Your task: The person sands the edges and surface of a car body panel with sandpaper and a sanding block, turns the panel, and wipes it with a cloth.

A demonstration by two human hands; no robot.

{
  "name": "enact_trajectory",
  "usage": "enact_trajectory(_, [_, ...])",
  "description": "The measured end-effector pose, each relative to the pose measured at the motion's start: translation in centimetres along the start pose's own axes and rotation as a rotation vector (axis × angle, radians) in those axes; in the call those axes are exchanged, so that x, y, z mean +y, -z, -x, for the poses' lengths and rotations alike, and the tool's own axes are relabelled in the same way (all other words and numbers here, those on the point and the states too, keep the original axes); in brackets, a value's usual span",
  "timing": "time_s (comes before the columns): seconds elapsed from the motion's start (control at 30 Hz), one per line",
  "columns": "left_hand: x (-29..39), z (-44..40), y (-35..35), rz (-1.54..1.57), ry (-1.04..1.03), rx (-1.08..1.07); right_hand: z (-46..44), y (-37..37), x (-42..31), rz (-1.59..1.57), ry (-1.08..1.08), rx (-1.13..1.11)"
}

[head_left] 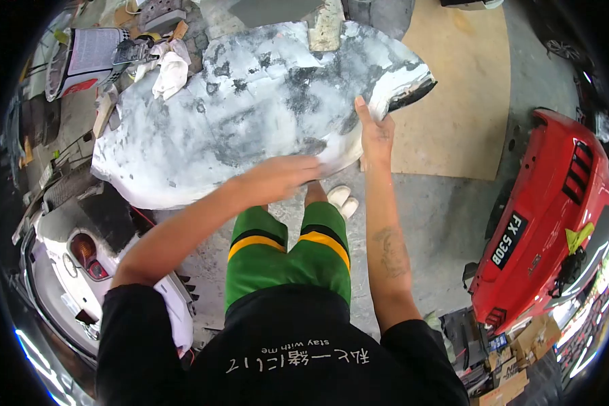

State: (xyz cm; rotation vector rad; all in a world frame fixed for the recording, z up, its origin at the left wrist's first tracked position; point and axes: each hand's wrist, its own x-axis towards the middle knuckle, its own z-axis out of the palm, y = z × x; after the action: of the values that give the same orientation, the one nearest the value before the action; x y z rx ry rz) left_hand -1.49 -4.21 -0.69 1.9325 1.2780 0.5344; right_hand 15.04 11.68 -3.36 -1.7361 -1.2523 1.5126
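A large curved car body panel [250, 101], patchy white and grey, lies across in front of me. Near its lower edge, my left hand [287, 174] is over the surface. Its fingers are smeared by motion, so I cannot make out anything under or in them. My right hand [377, 139] is closed around the panel's edge at the right end, thumb on top and the other fingers mostly hidden. Just beyond that thumb, the panel narrows to a tip with a dark underside.
A stone-like block [325, 30] rests at the panel's far edge; a white cloth [171, 71] lies at its left. Brown board [446, 101] covers floor to the right. A red car bumper [541, 223] stands farther right, a white car part [81, 250] at left, cardboard boxes [534, 338] lower right.
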Motion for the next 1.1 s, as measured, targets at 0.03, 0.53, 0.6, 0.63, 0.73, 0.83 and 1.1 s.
enact_trajectory(0.03, [-1.3, 3.2, 0.0, 0.047, -0.016, -0.035, 0.4, -0.1, -0.2, -0.04, 0.034, 0.017])
enact_trajectory(0.53, [-2.1, 2.3, 0.9, 0.127, -0.175, -0.025, 0.6, -1.3, -0.2, 0.053, 0.188, 0.129])
enact_trajectory(0.6, [-1.2, -1.9, 0.5, 0.117, -0.05, -0.256, 0.5, -1.2, 0.0, 0.045, 0.199, 0.111])
enact_trajectory(0.63, [-1.3, -0.3, 0.0, 0.123, -0.053, -0.264, 0.7, -1.1, 0.1, 0.019, 0.197, 0.104])
enact_trajectory(0.73, [-2.9, 6.2, -0.3, 0.1, -0.107, 0.032, 0.5, -1.0, 0.4, 0.044, 0.187, 0.115])
enact_trajectory(0.83, [-2.9, 6.5, 0.5, 0.138, -0.116, -0.137, 0.1, -1.0, 0.5, 0.038, 0.197, 0.123])
enact_trajectory(1.1, [-3.1, 1.7, 4.7, 0.19, 0.124, 0.425, -1.0, -0.4, 2.2, 0.175, 0.211, 0.15])
